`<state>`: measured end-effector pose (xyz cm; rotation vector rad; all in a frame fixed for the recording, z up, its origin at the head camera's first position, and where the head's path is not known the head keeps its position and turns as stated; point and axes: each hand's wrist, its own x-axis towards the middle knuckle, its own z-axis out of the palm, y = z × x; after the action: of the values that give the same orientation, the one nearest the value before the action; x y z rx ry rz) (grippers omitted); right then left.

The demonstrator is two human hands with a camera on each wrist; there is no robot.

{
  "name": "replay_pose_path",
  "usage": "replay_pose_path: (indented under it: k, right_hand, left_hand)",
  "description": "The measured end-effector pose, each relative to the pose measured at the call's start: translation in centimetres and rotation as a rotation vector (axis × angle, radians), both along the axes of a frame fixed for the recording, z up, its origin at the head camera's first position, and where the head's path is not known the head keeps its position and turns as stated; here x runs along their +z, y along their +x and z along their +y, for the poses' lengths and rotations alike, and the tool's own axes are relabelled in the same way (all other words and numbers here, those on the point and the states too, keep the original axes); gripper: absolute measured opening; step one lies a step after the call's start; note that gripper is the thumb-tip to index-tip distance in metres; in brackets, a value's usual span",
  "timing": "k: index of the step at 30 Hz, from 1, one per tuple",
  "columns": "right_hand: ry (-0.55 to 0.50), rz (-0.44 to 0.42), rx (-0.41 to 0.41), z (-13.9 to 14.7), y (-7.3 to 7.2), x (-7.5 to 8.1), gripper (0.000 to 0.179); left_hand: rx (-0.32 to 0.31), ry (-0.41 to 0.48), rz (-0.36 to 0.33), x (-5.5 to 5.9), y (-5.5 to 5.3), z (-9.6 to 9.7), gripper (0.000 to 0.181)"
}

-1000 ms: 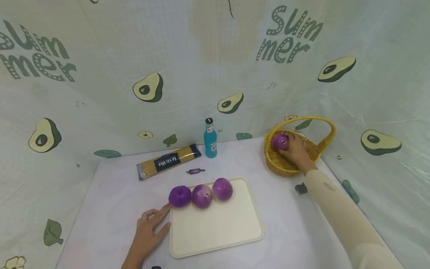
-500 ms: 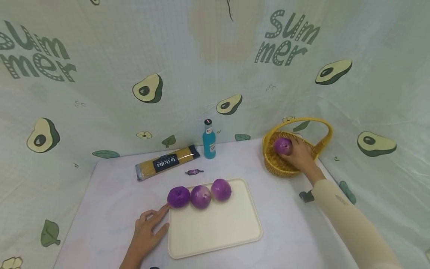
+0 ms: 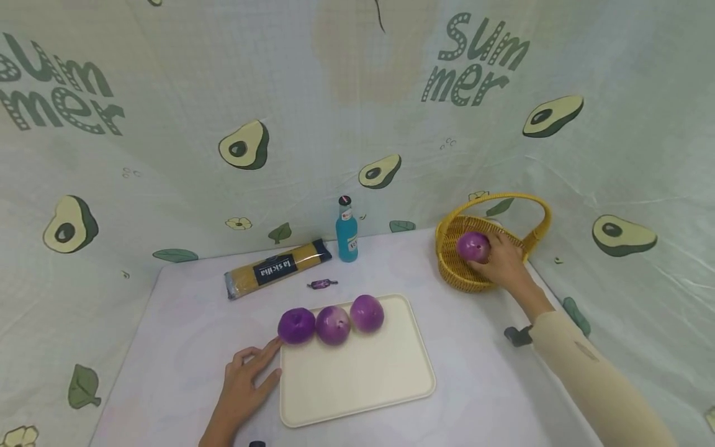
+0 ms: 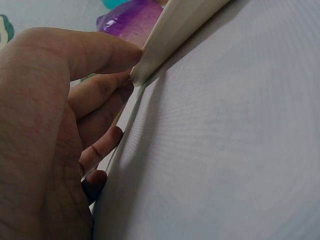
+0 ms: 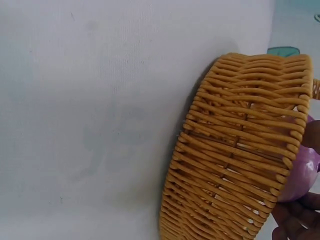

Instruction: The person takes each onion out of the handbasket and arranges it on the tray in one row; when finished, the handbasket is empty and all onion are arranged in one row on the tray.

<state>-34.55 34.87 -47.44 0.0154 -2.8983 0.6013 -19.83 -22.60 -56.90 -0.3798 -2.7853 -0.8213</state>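
In the head view my right hand (image 3: 504,259) grips a round purple onion (image 3: 473,247) from its right side, over the opening of the yellow wicker basket (image 3: 459,280). The basket's woven wall (image 5: 235,150) hides part of the onion (image 5: 303,172) in the right wrist view. My left hand (image 3: 242,386) lies at the left edge of a cream tray (image 3: 357,379), index fingertip and thumb tip apart along the rim. Three more onions sit in a row at the tray's far side: a dark one (image 3: 296,326), a paler one (image 3: 333,325) and a third (image 3: 367,313).
Behind the tray lie a pasta packet (image 3: 278,268) and a small purple wrapped candy (image 3: 322,284). A blue bottle (image 3: 347,231) stands by the back cloth. The basket's tall handle (image 3: 522,196) arches over its opening. A dark object (image 3: 518,336) shows beside the right sleeve.
My right hand, with the onion in it, has shifted slightly right and toward me within the basket. My left hand stays at the tray edge.
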Motion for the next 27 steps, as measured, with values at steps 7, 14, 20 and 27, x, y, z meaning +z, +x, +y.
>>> replay_pose_path:
  k: [7,14,20,27]
  right_hand:
    - [-0.039,0.01,-0.002,0.1,1.5,0.7,0.086]
    - [-0.052,0.02,-0.009,-0.2,3.2,0.5,0.087]
    - [-0.049,0.03,-0.006,-0.7,3.9,0.7,0.09]
    - [-0.046,0.049,0.011,-1.4,4.6,1.1,0.087]
  left_hand:
    - [-0.007,0.007,0.022,-0.5,-0.3,-0.1,0.058]
    - [-0.02,0.021,0.045,-0.8,-0.1,-0.5,0.059]
    - [-0.013,0.01,0.036,-0.8,-0.2,-0.5,0.059]
    - [-0.007,0.0,0.03,-0.5,-0.1,-0.3,0.059]
